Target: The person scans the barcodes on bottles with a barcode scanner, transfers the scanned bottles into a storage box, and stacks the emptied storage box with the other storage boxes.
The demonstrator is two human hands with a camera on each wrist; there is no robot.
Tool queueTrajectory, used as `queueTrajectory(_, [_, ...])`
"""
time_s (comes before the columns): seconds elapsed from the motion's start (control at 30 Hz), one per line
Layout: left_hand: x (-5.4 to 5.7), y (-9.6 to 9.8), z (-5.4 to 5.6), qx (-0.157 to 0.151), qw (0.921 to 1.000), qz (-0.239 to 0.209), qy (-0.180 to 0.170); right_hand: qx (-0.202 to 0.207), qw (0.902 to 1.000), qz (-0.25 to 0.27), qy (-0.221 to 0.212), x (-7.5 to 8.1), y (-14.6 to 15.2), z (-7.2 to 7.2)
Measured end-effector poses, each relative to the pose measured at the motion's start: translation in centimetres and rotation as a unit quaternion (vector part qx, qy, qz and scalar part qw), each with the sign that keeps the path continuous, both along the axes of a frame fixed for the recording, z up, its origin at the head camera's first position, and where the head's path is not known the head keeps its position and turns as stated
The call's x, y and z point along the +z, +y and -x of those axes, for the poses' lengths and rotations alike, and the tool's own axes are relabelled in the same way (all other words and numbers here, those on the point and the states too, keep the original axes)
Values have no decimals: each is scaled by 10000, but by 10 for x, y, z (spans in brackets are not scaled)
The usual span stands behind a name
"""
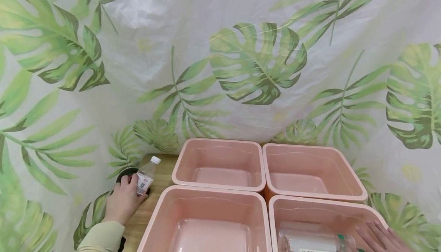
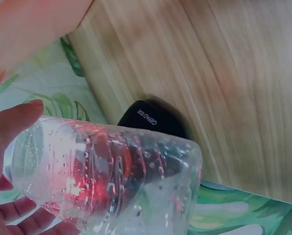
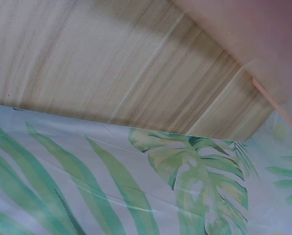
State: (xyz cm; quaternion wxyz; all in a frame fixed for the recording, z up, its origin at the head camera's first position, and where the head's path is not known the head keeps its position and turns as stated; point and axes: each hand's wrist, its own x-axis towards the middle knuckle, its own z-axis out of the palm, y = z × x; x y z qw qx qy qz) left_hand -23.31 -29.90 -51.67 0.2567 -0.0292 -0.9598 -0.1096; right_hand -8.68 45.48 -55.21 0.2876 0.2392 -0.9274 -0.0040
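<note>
My left hand [image 1: 122, 202] holds a clear plastic bottle [image 1: 147, 172] with a white cap and a printed label, at the left end of the wooden table. In the left wrist view the bottle [image 2: 111, 171] lies across the picture, droplets on its wall, with the thumb on one side and fingers on the other. A black object with white lettering [image 2: 153, 120] shows behind it. My right hand [image 1: 380, 236], fingers extended and holding nothing, is at the right side of the front right pink bin [image 1: 327, 203]. Clear plastic bottles [image 1: 310, 242] lie inside that bin.
Three other pink bins stand close together: back left [image 1: 220, 143], back right [image 1: 303, 147] and front left [image 1: 213, 192]. Wooden tabletop [image 1: 165, 168] shows left of them. A leaf-patterned curtain [image 1: 193, 22] hangs behind and around the table.
</note>
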Motion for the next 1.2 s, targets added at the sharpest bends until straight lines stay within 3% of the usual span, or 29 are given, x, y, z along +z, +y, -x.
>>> queueTrajectory(0.07, [0,0,1,-60,9999,68,-99,316,9991,-230,187,1,5,1])
queueTrajectory(0.23, [-2,-1,4,-260,9992,300,-63,303,9973,-509,438,3,7,3])
queueTrajectory(0.4, [-4,-4,8,-315,9980,546,36,155,9961,-861,152,9,6,2])
queueTrajectory(0.57, [-10,-4,9,-408,9958,780,-241,145,9970,-759,-1,11,5,-1])
queueTrajectory(0.73, [-18,-4,9,-350,9945,984,-82,26,9989,-464,-87,12,2,-5])
queueTrajectory(0.87, [-24,-1,10,-323,9946,989,67,-101,9991,-406,-83,12,1,-6])
queueTrajectory(1.2, [-24,-4,21,-120,9969,743,228,-273,9953,-485,-786,8,5,-7])
